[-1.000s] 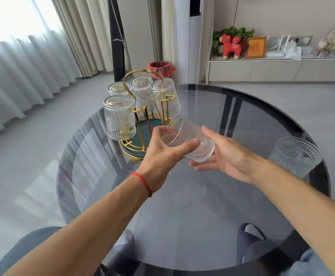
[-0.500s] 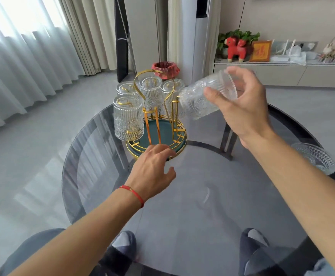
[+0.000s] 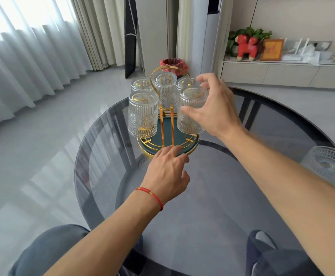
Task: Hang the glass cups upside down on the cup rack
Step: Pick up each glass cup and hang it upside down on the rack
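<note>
Right grip (image 3: 212, 108) open, fingers spread beside hung cup (image 3: 190, 112); left grip (image 3: 167, 170) open, steadying rack (image 3: 168, 144). Glass: rigid, slippery, fragile; hold sidewall.

Single head-worn view, forward and downward, close over round glass table (image 3: 107, 176).

Five cups (image 3: 190, 111) hung — rack (image 3: 167, 142)

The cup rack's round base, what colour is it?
Dark teal green, edged with gold wire rings; the cup rack shows it best in the head view.
</note>
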Available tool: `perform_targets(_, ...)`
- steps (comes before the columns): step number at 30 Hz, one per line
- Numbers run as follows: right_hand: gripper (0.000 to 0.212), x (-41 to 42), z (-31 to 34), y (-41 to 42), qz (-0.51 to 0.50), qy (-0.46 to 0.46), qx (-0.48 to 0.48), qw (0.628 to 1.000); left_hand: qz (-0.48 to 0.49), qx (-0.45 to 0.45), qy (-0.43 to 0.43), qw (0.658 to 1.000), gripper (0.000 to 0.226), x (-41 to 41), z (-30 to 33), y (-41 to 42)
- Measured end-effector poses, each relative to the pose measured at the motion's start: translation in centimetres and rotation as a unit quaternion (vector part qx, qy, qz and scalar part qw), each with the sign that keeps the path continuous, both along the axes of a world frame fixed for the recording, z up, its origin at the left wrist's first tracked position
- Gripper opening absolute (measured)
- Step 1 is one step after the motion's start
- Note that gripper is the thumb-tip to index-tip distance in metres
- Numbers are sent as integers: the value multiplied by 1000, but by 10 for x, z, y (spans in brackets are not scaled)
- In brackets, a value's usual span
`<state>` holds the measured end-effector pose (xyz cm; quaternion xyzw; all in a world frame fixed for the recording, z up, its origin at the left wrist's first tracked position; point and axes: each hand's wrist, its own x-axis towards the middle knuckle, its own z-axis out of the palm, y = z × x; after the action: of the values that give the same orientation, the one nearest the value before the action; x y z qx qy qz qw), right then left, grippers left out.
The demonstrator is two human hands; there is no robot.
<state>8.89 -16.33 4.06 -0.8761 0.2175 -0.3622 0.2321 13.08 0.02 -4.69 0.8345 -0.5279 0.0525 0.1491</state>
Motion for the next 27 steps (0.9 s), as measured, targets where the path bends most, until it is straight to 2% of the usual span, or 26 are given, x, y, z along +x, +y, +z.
perform_targets(8, 77, -5, -11, 3, 28, 34, -27, 999, 7, 0, -3, 1000, 36, -1, 0, -2)
perform_targets(11, 86, -18, -14, 7, 57, 52, -12, 997, 3, -24, 11, 1000, 37, -3, 0, -3)
perform_targets(13, 84, -35, -19, 7, 57, 52, -11, 997, -9, -51, 19, 998, 38, -6, 1, -4)
perform_targets(17, 62, -85, -35, 0, 19, 88, -35, 995, -63, -106, 50, 991, 41, -17, 1, -8)
perform_targets(20, 52, -126, -46, -10, -18, 144, -68, 987, -99, -106, 84, 986, 52, -24, -4, -9)
perform_targets(23, 51, -158, -54, -18, -93, 224, -115, 963, -113, -68, 107, 985, 57, -30, -12, -9)
perform_targets(27, 58, -188, -57, -29, -202, 285, -103, 931, -127, -29, 109, 985, 58, -38, -22, -8)
